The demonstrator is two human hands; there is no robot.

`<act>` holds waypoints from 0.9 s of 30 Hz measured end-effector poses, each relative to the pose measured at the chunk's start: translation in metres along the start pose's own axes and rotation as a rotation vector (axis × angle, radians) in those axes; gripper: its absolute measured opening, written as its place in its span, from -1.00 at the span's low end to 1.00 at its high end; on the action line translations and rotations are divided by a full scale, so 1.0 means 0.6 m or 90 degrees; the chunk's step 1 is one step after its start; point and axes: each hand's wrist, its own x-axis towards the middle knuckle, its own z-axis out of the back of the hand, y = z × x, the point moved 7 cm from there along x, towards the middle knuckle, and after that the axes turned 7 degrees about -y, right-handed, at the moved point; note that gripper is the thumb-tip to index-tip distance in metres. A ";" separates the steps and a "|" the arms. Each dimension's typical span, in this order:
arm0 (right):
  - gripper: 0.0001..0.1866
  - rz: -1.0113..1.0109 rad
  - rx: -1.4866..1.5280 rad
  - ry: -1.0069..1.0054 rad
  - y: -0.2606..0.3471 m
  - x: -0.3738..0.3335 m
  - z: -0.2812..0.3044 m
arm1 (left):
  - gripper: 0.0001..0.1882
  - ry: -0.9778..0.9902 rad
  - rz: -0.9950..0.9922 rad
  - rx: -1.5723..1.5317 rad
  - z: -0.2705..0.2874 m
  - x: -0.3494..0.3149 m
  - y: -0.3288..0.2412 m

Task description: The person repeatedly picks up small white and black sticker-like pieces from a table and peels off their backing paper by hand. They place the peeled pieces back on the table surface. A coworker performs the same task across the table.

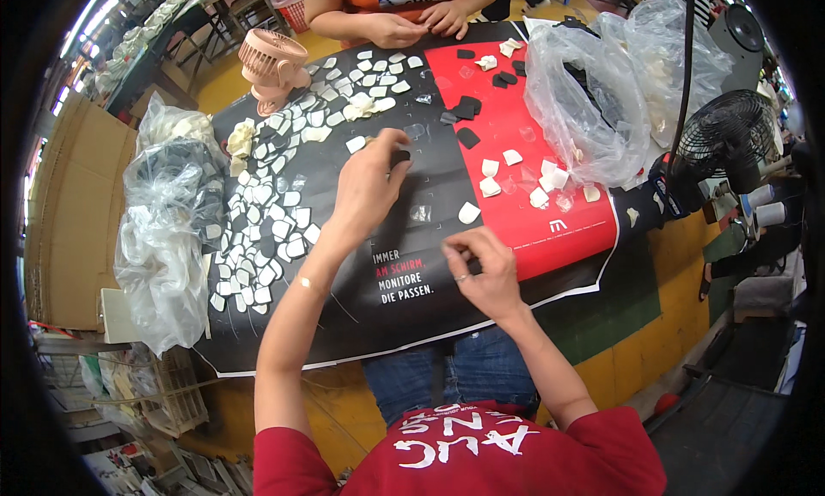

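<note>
Over the middle of the black sheet, my left hand [369,191] is closed, with a small black pad [400,157] between its thumb and fingers. A white pad [356,143] lies just beyond its fingertips. My right hand [486,268] is curled near the front edge, over the black sheet beside its red part. A small dark piece [473,266] shows between its fingers, partly hidden. Nearest to it lies a loose cream pad [468,213]. Many rounded white-and-black pads [266,212] cover the left side of the sheet.
A pink fan [273,64] stands at the far left. Clear plastic bags sit left [163,238] and right [593,109]. Black pads [467,107] and cream pads [553,177] lie on the red part. Across the table, another person's hands [421,25] work. A black fan [726,135] stands right.
</note>
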 end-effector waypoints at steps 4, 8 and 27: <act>-0.86 0.020 -0.161 -0.050 -0.007 0.037 0.075 | -0.64 -0.087 0.206 -0.367 0.015 -0.104 -0.009; -0.74 0.235 -0.470 0.002 -0.009 0.113 0.104 | -0.80 -0.119 0.174 -0.145 0.011 -0.184 -0.022; -0.40 0.120 -0.209 0.228 -0.001 0.201 0.059 | -0.70 -0.187 0.114 -0.175 0.034 -0.203 -0.058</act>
